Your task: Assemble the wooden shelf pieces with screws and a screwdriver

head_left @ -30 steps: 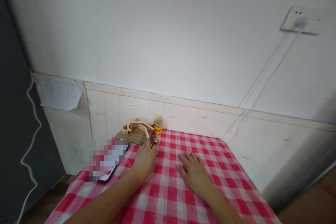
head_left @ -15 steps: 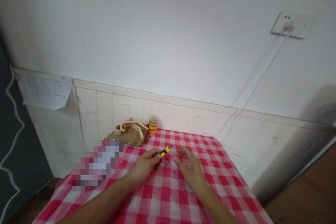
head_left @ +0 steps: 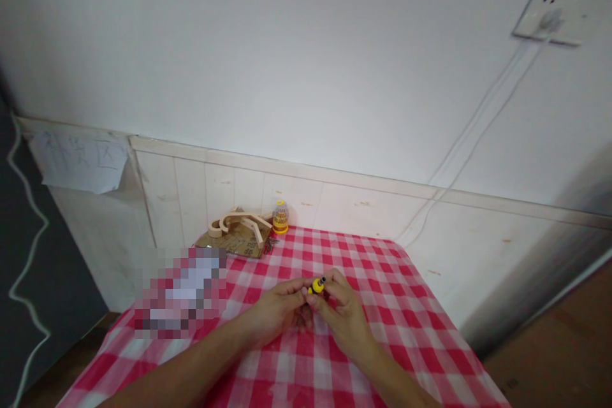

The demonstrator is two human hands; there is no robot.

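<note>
A small yellow-and-black screwdriver (head_left: pixel 316 286) is held above the table, its metal tip pointing up and away to the right. My left hand (head_left: pixel 278 311) is closed on the handle's near end, which the fingers partly hide. From the other side, my right hand (head_left: pixel 347 313) pinches the handle, with its thumb below and fingers behind the tip. At the back of the table stands a clear-topped yellow bit case (head_left: pixel 280 217). Several small metal pieces (head_left: pixel 271 245) lie just in front of it.
Curved pale wooden parts (head_left: pixel 241 223) rest on a brown cardboard piece (head_left: pixel 229 245) at the back left. A pixelated patch (head_left: pixel 191 290) covers something on the left. The checkered tablecloth (head_left: pixel 377 274) reaches the wall. A socket (head_left: pixel 549 19) with cords is on the wall.
My right hand has moved left from beside the screwdriver and closed on its handle. The screwdriver and left hand have shifted slightly right. The view has tilted a little.
</note>
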